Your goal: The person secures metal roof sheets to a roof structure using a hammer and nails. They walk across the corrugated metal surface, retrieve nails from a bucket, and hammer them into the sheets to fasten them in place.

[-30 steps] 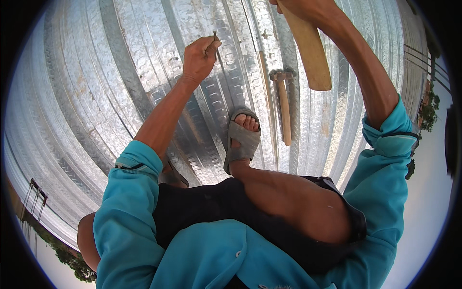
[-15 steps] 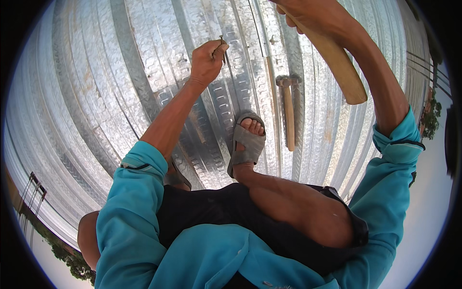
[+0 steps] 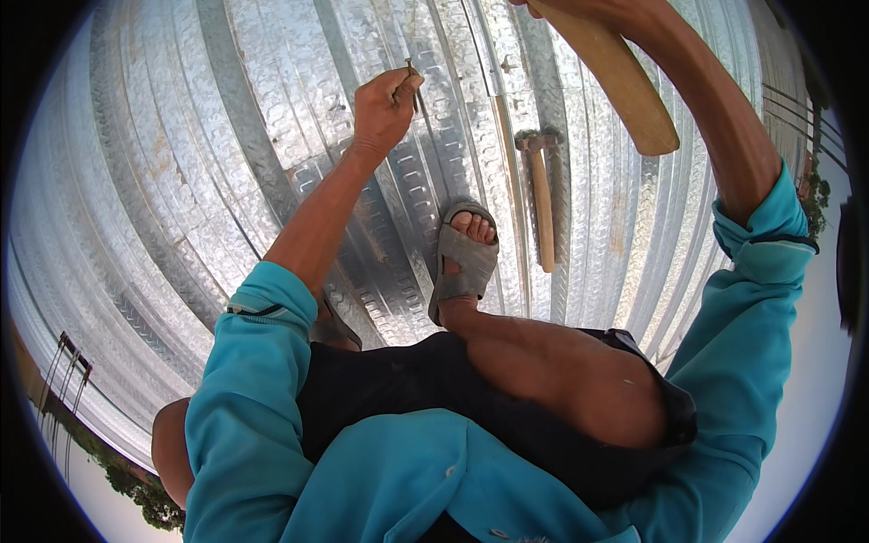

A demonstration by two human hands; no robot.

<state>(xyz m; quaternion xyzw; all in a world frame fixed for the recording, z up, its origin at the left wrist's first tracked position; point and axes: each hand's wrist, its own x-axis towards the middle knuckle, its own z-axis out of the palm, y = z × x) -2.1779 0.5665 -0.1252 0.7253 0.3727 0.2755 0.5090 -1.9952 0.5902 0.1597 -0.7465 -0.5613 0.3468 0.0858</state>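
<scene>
My left hand (image 3: 380,110) is closed in a pinch around a slim dark nail (image 3: 410,69), held roughly upright with its head above the fingers. The nail's lower end shows below them, over the ribbed metal sheeting (image 3: 272,109); whether it touches cannot be told. Up at the top edge, my right hand (image 3: 625,13) is wrapped around a thick wooden tool handle (image 3: 625,81). Its butt points back toward me, while the tool's head is out of view. Between the hands and nearer to me, a hammer (image 3: 541,195) with a wooden handle lies on the sheeting.
My sandalled foot (image 3: 466,258) stands on the metal, left of the hammer. Another sandal (image 3: 335,328) shows partly beneath my left forearm. A raised seam (image 3: 507,149) runs along the sheets. Wires and trees (image 3: 136,493) appear at the rim.
My right hand and the wooden handle have risen toward the top edge. The left hand still pinches the nail, nearly in place. The whole view has shifted slightly.
</scene>
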